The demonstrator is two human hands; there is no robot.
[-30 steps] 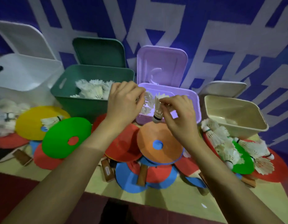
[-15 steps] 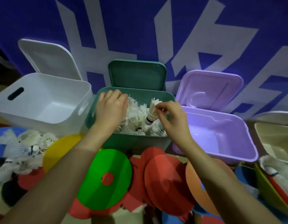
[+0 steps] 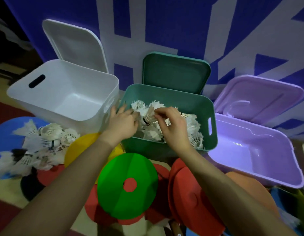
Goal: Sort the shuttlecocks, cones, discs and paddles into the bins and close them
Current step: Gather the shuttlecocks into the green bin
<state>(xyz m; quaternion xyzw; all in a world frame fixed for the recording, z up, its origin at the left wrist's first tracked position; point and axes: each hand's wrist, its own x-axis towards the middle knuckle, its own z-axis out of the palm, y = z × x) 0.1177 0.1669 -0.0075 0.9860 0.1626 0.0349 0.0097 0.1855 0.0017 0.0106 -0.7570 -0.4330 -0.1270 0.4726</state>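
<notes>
A green bin (image 3: 190, 99) stands open in the middle and holds several white shuttlecocks. My right hand (image 3: 171, 126) is over the bin and pinches one shuttlecock (image 3: 149, 114) by its feathers, cork end pointing down. My left hand (image 3: 122, 123) reaches over the bin's left front corner, fingers spread and touching the shuttlecocks inside. More shuttlecocks (image 3: 45, 140) lie heaped on the table at the left. A green disc (image 3: 127, 184) with a round centre hole lies in front, on top of red discs (image 3: 190, 193).
An empty white bin (image 3: 62, 92) stands at the left and an empty purple bin (image 3: 250, 150) at the right, both with lids up against the blue wall. Yellow (image 3: 79, 147), blue (image 3: 8, 130) and orange (image 3: 250, 184) discs crowd the table's front.
The view swung left from the purple bin to the green one. Both hands carried the shuttlecock over the green bin and have sunk lower into it.
</notes>
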